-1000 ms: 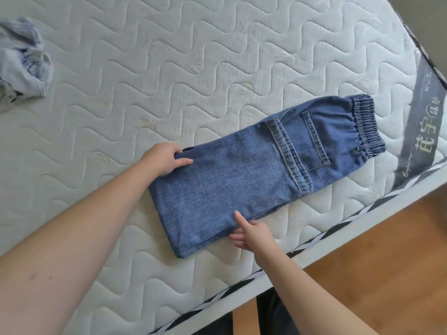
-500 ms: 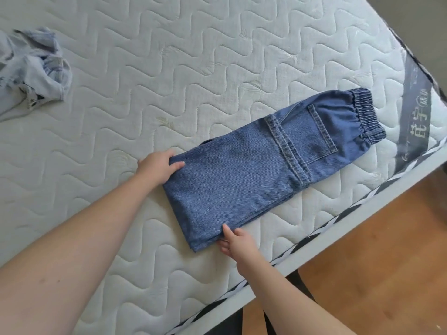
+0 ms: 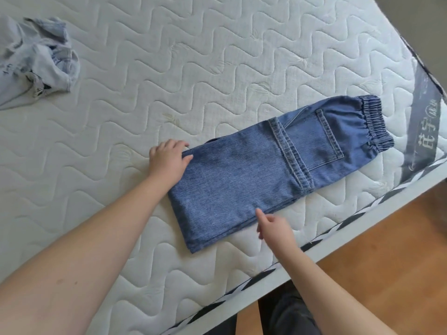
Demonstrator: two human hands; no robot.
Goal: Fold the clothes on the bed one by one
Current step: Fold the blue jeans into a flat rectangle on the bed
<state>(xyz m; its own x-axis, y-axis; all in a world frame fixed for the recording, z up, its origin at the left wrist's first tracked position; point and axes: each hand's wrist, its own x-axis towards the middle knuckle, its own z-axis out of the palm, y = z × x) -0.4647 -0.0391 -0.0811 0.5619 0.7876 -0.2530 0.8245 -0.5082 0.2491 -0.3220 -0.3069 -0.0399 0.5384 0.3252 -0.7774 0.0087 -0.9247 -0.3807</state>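
Looking down past our forearms, we see a pair of blue jeans lying folded on the white quilted mattress, its legs doubled back so that the hems reach the back pocket. The elastic waistband is at the end farthest from both hands, near the mattress corner with its grey label.

Our left hand grips the far corner of the folded end: the thumb lies on top of the denim and the fingers curl over the edge. Our right hand sits at the near long edge of the jeans, about midway along. Its index finger is stretched out with the tip touching the layered edge, and the other fingers are loosely bent, grasping nothing. The folded end of the jeans lies between the two hands.

Well away to the left of the left hand, a crumpled pale blue garment lies on the mattress, apart from the jeans. Below the right forearm, past the mattress border, there is wooden floor and our dark trouser leg.
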